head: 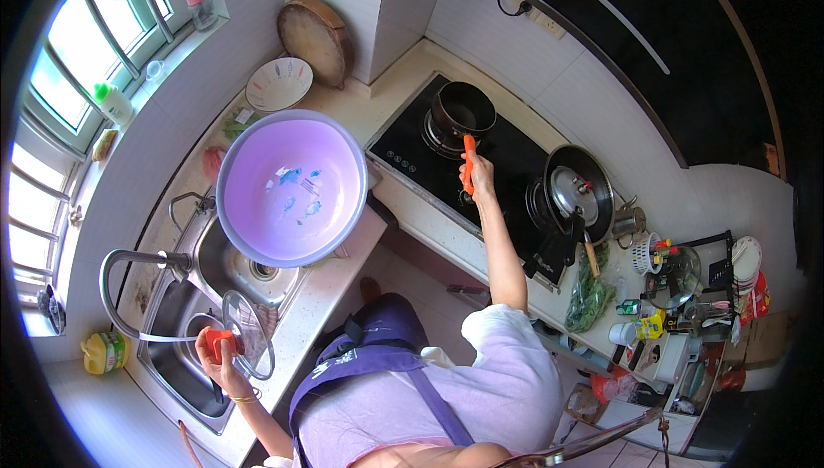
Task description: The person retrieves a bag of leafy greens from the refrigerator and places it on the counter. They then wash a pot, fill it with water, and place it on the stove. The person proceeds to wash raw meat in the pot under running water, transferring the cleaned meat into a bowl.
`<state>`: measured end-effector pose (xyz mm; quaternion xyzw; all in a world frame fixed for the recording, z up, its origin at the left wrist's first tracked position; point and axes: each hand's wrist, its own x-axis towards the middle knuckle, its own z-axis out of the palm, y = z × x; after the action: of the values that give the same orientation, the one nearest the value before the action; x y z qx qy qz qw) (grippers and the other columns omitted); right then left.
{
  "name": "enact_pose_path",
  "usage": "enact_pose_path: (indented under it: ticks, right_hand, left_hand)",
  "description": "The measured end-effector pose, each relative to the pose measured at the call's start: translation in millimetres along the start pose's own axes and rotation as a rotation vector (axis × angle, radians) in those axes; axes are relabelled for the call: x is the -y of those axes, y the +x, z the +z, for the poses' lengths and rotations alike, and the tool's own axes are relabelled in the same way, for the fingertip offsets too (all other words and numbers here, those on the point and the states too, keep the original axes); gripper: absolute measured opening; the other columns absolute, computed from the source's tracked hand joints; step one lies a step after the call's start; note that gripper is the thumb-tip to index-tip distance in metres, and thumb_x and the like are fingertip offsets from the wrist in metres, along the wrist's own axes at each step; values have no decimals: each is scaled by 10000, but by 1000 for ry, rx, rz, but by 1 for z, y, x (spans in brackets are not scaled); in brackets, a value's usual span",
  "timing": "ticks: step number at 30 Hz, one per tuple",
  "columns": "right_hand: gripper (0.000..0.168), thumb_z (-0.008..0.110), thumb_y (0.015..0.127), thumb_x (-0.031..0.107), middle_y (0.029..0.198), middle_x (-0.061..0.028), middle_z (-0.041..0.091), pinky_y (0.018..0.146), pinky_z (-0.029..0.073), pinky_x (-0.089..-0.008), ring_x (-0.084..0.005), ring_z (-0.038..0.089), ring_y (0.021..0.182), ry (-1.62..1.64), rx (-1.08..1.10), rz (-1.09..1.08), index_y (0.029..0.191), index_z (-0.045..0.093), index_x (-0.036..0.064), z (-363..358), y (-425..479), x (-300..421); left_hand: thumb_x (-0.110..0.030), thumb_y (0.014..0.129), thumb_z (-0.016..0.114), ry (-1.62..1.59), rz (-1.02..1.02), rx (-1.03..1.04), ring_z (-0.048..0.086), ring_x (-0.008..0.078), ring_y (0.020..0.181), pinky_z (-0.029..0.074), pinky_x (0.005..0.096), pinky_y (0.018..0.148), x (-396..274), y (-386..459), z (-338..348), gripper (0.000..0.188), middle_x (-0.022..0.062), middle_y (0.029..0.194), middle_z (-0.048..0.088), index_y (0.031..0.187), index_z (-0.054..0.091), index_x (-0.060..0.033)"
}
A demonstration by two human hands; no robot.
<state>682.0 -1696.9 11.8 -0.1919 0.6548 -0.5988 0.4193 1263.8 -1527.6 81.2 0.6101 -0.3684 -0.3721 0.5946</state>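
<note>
My right hand is closed around the orange handle of a small dark saucepan, which sits tilted over the left burner of the black gas hob. Over the double steel sink, my left hand holds the orange knob of a glass lid; the lid is tipped on its edge. Beneath that hand a steel pot or bowl lies partly hidden in the sink basin. The curved faucet reaches over the basin, its white end close to my left fingers.
A large purple basin stands over the sink's far end and counter. A patterned bowl is behind it. On the right burner rests a wok holding a metal lid. Bagged greens and dishes crowd the right counter. A yellow jug stands left.
</note>
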Motion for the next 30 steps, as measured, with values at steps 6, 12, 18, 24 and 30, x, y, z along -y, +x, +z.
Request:
enact_pose_path:
  ticks: [6,12,18,24,30]
  right_hand:
    - [421,475,932,393,635,-94,593,444,439,-255,-153,552,481,-42,122,61,1025,564,-8,-24,1,3]
    - [583,381,907,535,661,-96,659,609,510,-342,-216,652,612,-759,-7,54,838,636,16,-54,1,-13]
    - [414,517,827,476,927,-110,672,786,490,-422,-301,638,894,-1469,-71,87,921,673,105,-59,12,-60]
    - [263,581,794,325,877,-161,664,772,507,-429,-349,630,868,-1611,80,-186,871,670,90,-73,37,-85]
    - [202,599,780,250,790,-185,650,723,510,-452,-373,627,798,-1681,273,-347,836,652,64,-85,41,-85]
  left_hand:
    - [-171,802,691,2,0,19,509,155,979,393,266,890,3,2,1,416,51,1094,519,1153,504,-48]
    - [-161,806,686,-14,-20,20,507,157,997,387,272,908,5,0,0,419,53,1110,519,1165,498,-49]
    - [-148,806,682,21,-8,15,507,158,999,387,270,906,1,-2,5,418,54,1108,522,1167,497,-50]
    - [-162,842,643,85,24,-10,494,117,939,383,232,830,-3,-9,11,378,40,1087,512,1167,506,-28]
    - [-148,809,676,37,-31,-35,523,143,930,419,263,852,-4,-15,6,388,45,1037,533,1150,512,-61]
